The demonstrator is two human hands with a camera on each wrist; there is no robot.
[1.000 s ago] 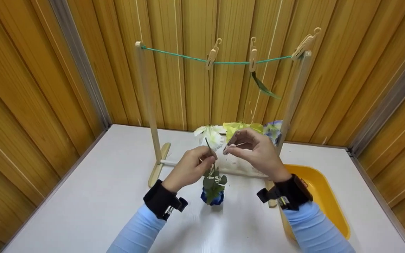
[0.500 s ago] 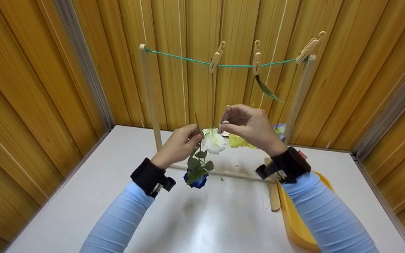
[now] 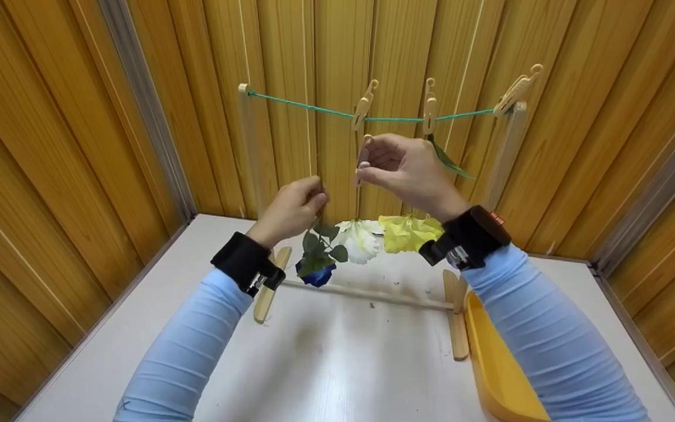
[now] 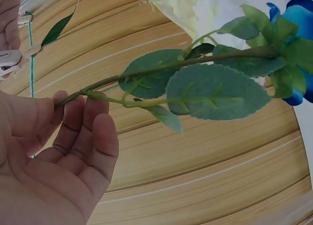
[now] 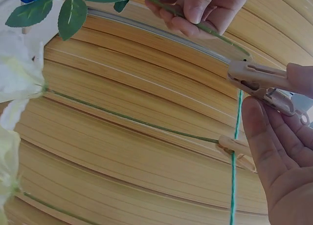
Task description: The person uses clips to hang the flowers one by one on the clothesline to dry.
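Head view: stem (image 3: 321, 206) in left hand (image 3: 288, 209)

Blue flower (image 3: 316, 275) on a green stem (image 4: 161, 68) — beige clip (image 5: 259, 79), green cord (image 3: 314, 107), white flower (image 3: 360, 240), yellow flower (image 3: 405, 232), orange-yellow tray (image 3: 493, 369), pale-blue sleeves (image 3: 188, 351).

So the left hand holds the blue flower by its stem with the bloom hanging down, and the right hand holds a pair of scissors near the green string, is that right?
Not quite: the right hand holds a beige clothespin, not scissors, as the right wrist view shows. The rest stands: the left hand holds the blue flower by its stem, bloom hanging down, near the green string.
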